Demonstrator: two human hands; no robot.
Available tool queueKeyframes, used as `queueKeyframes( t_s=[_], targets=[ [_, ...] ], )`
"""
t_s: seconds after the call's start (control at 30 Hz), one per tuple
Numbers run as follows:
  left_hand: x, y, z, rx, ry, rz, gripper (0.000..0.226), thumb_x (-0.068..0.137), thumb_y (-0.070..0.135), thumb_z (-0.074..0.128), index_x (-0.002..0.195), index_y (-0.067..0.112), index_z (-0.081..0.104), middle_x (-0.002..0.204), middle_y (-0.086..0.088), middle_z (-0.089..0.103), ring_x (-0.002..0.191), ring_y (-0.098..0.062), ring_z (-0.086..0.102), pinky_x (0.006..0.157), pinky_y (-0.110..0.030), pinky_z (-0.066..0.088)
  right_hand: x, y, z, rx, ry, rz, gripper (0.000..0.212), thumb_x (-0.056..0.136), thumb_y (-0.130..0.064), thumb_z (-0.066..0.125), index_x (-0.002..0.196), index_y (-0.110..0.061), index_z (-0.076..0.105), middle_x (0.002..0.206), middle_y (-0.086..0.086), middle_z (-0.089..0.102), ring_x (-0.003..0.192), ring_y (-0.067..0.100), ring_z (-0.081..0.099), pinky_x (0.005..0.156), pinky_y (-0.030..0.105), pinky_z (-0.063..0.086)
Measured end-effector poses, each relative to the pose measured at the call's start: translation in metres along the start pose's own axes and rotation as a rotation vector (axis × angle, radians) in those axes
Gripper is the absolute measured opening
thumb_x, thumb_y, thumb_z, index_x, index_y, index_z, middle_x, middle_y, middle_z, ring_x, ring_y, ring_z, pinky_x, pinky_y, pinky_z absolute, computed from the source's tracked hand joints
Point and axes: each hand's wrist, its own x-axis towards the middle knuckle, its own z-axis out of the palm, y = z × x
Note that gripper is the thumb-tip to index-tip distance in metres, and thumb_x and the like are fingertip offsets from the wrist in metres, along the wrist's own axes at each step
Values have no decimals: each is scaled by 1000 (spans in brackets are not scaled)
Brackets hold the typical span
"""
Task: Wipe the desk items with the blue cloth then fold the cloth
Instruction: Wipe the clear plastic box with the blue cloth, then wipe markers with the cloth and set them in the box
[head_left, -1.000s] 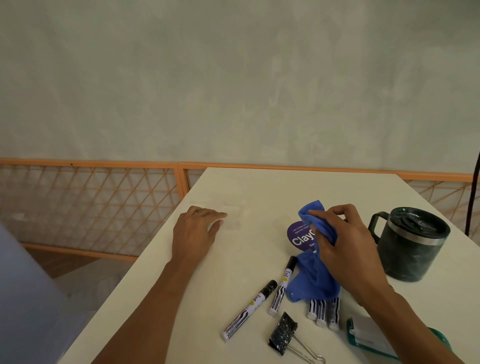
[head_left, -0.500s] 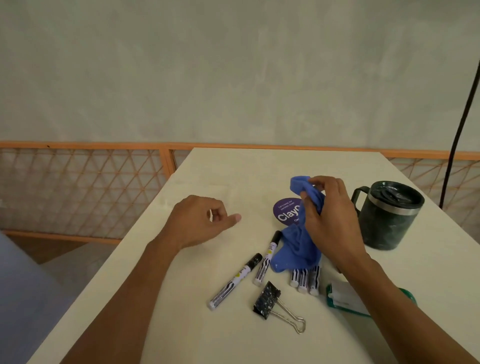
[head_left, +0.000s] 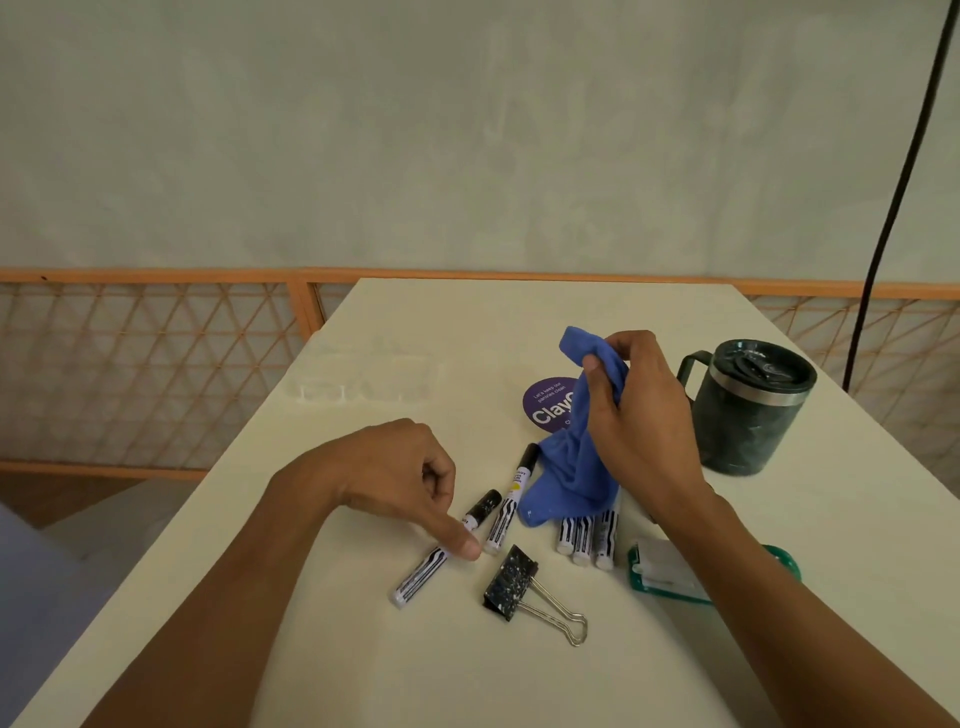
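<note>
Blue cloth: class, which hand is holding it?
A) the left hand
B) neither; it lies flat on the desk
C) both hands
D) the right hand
D: the right hand grips the bunched blue cloth, while the left hand only touches a marker.

It looks like an office or study corner. A plain cream desk (head_left: 519, 322) carries markers (head_left: 503, 519), a binder clip (head_left: 510, 582) and a lidded mug (head_left: 748, 410). Behind it stand a bare pale wall (head_left: 467, 130) and an orange lattice railing (head_left: 156, 364), and a black cable (head_left: 893, 197) hangs at the right.
</note>
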Motion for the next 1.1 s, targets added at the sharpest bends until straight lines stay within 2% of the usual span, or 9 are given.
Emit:
queueKeyframes(
  t_s=[0.13, 0.27, 0.43, 0.57, 0.73, 0.83, 0.93, 1.0, 1.1],
  targets=[
    [3, 0, 3, 111, -27, -43, 42, 67, 64, 94, 78, 26, 80, 67, 9, 66, 62, -4, 54, 66, -27, 45, 0, -1, -1, -3, -7, -2, 18, 111, -40, 52, 119, -25, 50, 106, -5, 63, 82, 6, 63, 67, 32, 53],
    [5, -12, -2, 23, 40, -7, 24, 77, 47, 93, 76, 27, 81, 70, 12, 74, 62, -1, 59, 65, -24, 47, 0, -4, -2, -7, -4, -7, 18, 110, -41, 52, 120, -26, 50, 105, -7, 63, 82, 6, 63, 69, 37, 56],
    [23, -28, 3, -232, 701, 91, 13, 89, 41, 86, 84, 30, 80, 83, 15, 79, 73, -8, 66, 67, -27, 50, -5, -16, -4, 30, -4, -35, 20, 109, -46, 53, 118, -29, 49, 87, -11, 63, 69, 7, 63, 58, 27, 50],
    [34, -3, 17, -465, 884, 234, 8, 103, 33, 72, 98, 28, 77, 90, 13, 81, 83, -10, 69, 63, -18, 46, -6, -25, -5, 319, -47, 154, 24, 108, -52, 50, 113, -29, 53, 80, -17, 65, 75, -2, 64, 64, 22, 45],
    [37, 19, 30, -528, 961, 280, 14, 103, 39, 69, 111, 31, 76, 92, 14, 78, 93, -13, 72, 68, -17, 53, -3, -23, -2, 610, -106, 250, 21, 108, -52, 50, 113, -38, 65, 103, -25, 69, 98, -6, 65, 88, 27, 51],
    [35, 25, 34, -555, 939, 313, 15, 101, 38, 72, 113, 30, 79, 94, 11, 79, 90, -18, 74, 65, -25, 59, -3, -26, -3, 695, -83, 274, 16, 106, -47, 58, 115, -40, 69, 104, -29, 71, 96, -11, 66, 83, 23, 53],
    [34, 28, 37, -617, 883, 318, 12, 100, 35, 74, 108, 29, 80, 92, 8, 78, 76, -17, 72, 58, -34, 60, -6, -27, -1, 651, -20, 239, 18, 102, -45, 65, 119, -40, 68, 97, -26, 73, 86, -3, 70, 71, 15, 57],
    [34, 28, 39, -602, 873, 314, 12, 100, 35, 75, 107, 28, 81, 89, 9, 77, 71, -14, 68, 56, -34, 56, -8, -25, 1, 574, 25, 217, 19, 100, -45, 69, 119, -43, 67, 108, -19, 72, 94, 1, 71, 77, 18, 58],
    [34, 28, 39, -544, 881, 339, 13, 100, 37, 74, 108, 29, 82, 90, 10, 78, 68, -13, 62, 59, -40, 54, -11, -24, 4, 400, 105, 1, 20, 103, -31, 70, 122, -36, 73, 128, -16, 62, 115, -2, 64, 90, 18, 55]
  ],
)
